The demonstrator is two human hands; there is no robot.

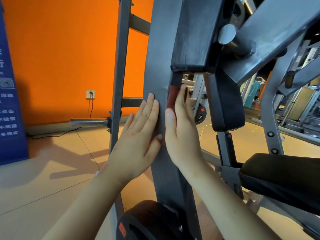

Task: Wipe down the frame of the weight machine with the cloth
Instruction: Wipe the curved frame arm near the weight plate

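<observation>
Mid-wipe: right hand (181,130) presses cloth (172,97) flat on frame (161,49), left hand (138,137) spread at nine o'clock; sliding likely next.

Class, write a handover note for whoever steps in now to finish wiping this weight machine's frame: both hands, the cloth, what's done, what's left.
Left hand: flat on the front of the grey upright post, fingers straight, holding nothing.
Right hand: straight fingers press the dark red cloth against the post's right side, just below the black pad.
Done: not clear from this view.
Left: probably the rest of the post and the other bars.
</observation>
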